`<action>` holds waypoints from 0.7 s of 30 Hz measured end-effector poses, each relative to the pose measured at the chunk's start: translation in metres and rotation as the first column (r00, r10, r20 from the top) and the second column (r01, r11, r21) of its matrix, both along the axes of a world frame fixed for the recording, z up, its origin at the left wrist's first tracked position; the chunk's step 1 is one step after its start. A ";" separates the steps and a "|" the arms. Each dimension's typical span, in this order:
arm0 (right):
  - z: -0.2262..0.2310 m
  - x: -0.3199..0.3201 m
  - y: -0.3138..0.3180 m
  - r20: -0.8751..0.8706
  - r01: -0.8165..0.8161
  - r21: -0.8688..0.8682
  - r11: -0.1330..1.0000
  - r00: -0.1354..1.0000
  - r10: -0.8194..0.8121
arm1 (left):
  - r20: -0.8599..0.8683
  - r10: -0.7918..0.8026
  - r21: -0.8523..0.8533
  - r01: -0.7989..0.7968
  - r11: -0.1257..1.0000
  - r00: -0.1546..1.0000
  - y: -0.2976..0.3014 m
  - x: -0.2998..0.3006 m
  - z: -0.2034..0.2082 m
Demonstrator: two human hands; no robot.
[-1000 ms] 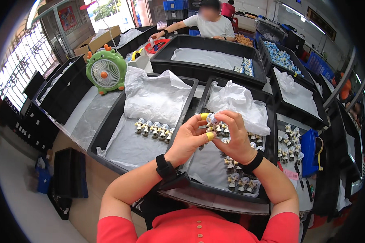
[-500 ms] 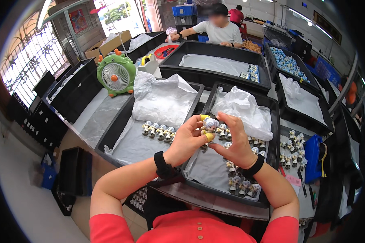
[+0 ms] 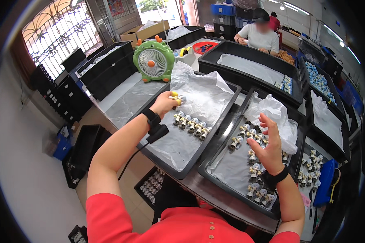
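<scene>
My left hand (image 3: 165,103) reaches over the left black tray (image 3: 178,172) and grips a small clear-topped figure (image 3: 177,98) with yellow-capped fingertips, just behind a short row of similar small figures (image 3: 192,123) standing on a plastic liner. My right hand (image 3: 269,146) hovers with fingers spread and holds nothing, above the right black tray (image 3: 215,180). In that tray more small figures (image 3: 253,170) stand in loose rows. A black band sits on each wrist.
A green toy-shaped fan (image 3: 154,60) stands behind the left tray. More black trays (image 3: 247,60) fill the table's far side, where another person (image 3: 263,35) works. Crumpled white plastic (image 3: 273,113) lies in the right tray. Black crates (image 3: 83,150) sit on the floor at the left.
Both hands were together over the right tray holding a figure. Now my left hand has carried it left over the left tray, and my right hand has let go and opened.
</scene>
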State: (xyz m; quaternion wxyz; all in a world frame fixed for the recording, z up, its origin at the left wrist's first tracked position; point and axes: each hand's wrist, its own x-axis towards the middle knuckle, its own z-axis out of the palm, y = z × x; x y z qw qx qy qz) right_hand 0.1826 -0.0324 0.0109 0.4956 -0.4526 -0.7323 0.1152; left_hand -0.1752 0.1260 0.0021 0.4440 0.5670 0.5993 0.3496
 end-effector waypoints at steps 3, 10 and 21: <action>-0.003 -0.001 0.003 0.015 0.000 -0.008 1.000 1.000 0.000 | -0.405 0.014 -0.054 -0.039 0.998 0.914 0.031 -0.047 -0.029; -0.011 0.003 0.009 0.013 0.018 -0.040 0.999 1.000 -0.017 | -0.601 -0.020 -0.250 -0.164 0.954 0.799 0.048 -0.036 -0.067; -0.022 0.015 0.019 0.145 -0.049 -0.217 0.975 0.986 0.082 | -0.448 0.012 -0.237 -0.132 0.963 0.894 0.076 -0.076 -0.108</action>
